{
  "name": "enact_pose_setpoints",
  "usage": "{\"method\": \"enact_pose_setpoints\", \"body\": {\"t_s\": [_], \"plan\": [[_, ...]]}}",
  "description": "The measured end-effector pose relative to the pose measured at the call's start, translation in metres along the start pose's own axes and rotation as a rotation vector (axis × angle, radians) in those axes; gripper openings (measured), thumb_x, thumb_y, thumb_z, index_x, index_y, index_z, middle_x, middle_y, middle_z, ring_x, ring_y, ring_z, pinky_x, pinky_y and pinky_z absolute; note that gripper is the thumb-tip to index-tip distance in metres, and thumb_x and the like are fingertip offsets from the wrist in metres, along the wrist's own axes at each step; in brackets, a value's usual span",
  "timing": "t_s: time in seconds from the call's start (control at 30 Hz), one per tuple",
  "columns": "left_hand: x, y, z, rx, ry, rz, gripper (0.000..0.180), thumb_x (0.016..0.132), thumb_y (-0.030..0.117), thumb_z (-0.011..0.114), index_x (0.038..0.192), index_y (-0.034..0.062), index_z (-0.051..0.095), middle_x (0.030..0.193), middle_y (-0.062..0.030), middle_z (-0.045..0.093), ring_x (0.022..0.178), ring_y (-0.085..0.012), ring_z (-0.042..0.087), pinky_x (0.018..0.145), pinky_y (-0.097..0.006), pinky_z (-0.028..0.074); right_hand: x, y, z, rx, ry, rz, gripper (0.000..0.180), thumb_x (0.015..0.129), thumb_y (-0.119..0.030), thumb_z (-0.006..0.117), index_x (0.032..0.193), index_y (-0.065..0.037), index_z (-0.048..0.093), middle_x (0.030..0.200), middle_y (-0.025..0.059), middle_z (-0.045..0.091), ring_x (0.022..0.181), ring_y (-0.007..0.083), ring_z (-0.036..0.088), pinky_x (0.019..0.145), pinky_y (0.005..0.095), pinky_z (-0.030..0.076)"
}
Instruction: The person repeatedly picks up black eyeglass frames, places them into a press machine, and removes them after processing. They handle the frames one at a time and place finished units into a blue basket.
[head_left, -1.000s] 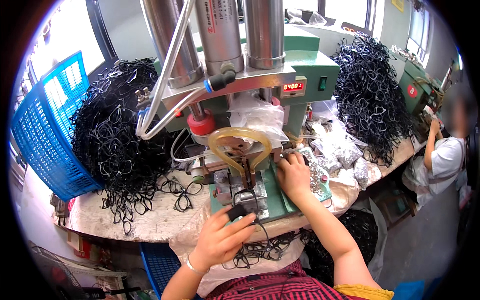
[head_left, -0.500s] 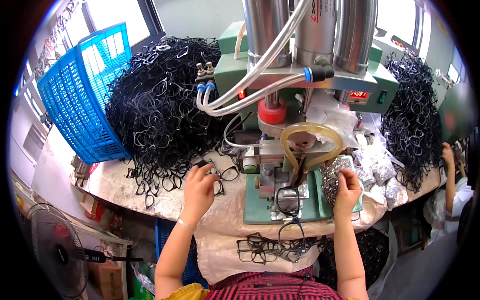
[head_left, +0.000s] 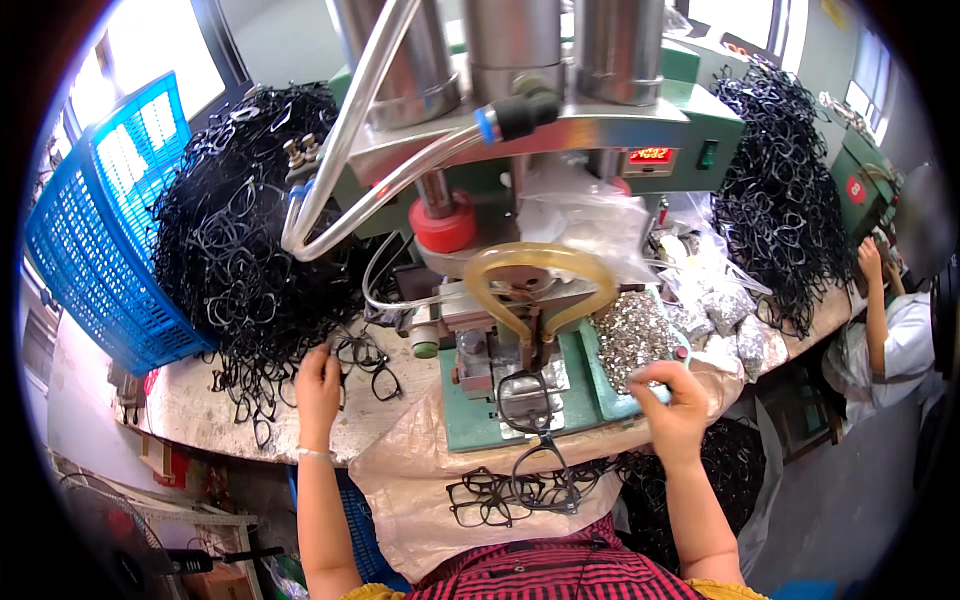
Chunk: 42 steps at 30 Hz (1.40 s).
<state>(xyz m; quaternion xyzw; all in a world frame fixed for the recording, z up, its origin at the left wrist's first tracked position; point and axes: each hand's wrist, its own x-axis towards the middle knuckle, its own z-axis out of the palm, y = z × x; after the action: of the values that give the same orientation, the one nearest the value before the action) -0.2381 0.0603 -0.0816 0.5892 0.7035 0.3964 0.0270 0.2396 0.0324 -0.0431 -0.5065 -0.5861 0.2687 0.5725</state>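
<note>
The glasses (head_left: 541, 440) hang at the front of the press (head_left: 560, 135), between the two hands and nearer the right hand (head_left: 678, 408). Their long axis runs from the press toward the front edge of the surface (head_left: 385, 425), one rim over the green base, the other reaching past it. Neither hand touches them.

The hands are well apart. The left hand (head_left: 318, 385) is off toward the surface's left end, fingers at the loose frames (head_left: 385, 382) by the dark pile (head_left: 235, 235); whether they grip one, I cannot tell. The right hand, thumb and forefinger drawn close, is at the near edge of the tray (head_left: 612, 405) of metal bits (head_left: 635, 335); anything pinched is too small to tell.
</note>
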Motion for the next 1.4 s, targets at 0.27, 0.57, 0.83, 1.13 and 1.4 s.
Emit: {"method": "enact_pose_setpoints", "body": {"t_s": [0.27, 0.57, 0.83, 1.13, 1.4], "plan": [[-0.030, 0.008, 0.046, 0.158, 0.144, 0.039, 0.016, 0.093, 0.015, 0.059, 0.093, 0.0000, 0.062, 0.087, -0.0169, 0.063, 0.076, -0.0346, 0.060, 0.068, -0.041, 0.048, 0.039, -0.038, 0.078, 0.014, -0.031, -0.272, 0.017, 0.074, 0.002, 0.073, 0.090, -0.001, 0.066, 0.087, 0.0119, 0.069, 0.079, 0.0245, 0.067, 0.071, 0.0331, 0.052], [-0.044, 0.207, -0.027, -1.151, 0.161, 0.421, 0.004, 0.100, 0.006, 0.048, 0.097, 0.0043, 0.049, 0.091, -0.0121, 0.060, 0.082, -0.0164, 0.056, 0.061, -0.025, 0.048, 0.022, -0.050, 0.097, 0.565, -0.084, 0.143, 0.036, 0.081, 0.002, 0.074, 0.113, 0.003, 0.058, 0.105, 0.0081, 0.068, 0.089, 0.0107, 0.065, 0.083, 0.0236, 0.050], [-0.018, 0.238, -0.007, -0.891, 0.172, 0.521, 0.017, 0.102, 0.012, 0.050, 0.102, -0.0048, 0.052, 0.101, -0.0191, 0.062, 0.090, -0.0215, 0.062, 0.074, -0.036, 0.060, 0.016, -0.053, 0.107, 0.672, -0.087, 0.168, 0.039, 0.083, 0.003, 0.073, 0.118, 0.004, 0.056, 0.107, 0.0073, 0.067, 0.092, 0.0100, 0.065, 0.084, 0.0232, 0.050], [-0.049, 0.232, -0.015, -0.620, -0.080, 0.744, 0.010, 0.093, 0.003, 0.057, 0.089, 0.0064, 0.065, 0.092, -0.0126, 0.074, 0.082, -0.0202, 0.065, 0.073, -0.037, 0.049, 0.013, -0.082, 0.068, 0.464, -0.257, 0.143, 0.045, 0.082, -0.003, 0.069, 0.125, 0.000, 0.055, 0.123, 0.0147, 0.063, 0.112, 0.0253, 0.063, 0.099, 0.0350, 0.046], [-0.058, 0.226, 0.017, -0.406, -0.203, 0.950, 0.022, 0.072, 0.011, 0.079, 0.094, 0.0132, 0.076, 0.104, -0.0014, 0.074, 0.079, -0.0212, 0.056, 0.088, -0.043, 0.052, 0.033, 0.042, 0.010, -0.710, 0.044, -0.193, 0.020, 0.074, -0.013, 0.076, 0.093, -0.009, 0.072, 0.125, 0.0226, 0.059, 0.127, 0.0405, 0.049, 0.104, 0.0463, 0.040]]}}
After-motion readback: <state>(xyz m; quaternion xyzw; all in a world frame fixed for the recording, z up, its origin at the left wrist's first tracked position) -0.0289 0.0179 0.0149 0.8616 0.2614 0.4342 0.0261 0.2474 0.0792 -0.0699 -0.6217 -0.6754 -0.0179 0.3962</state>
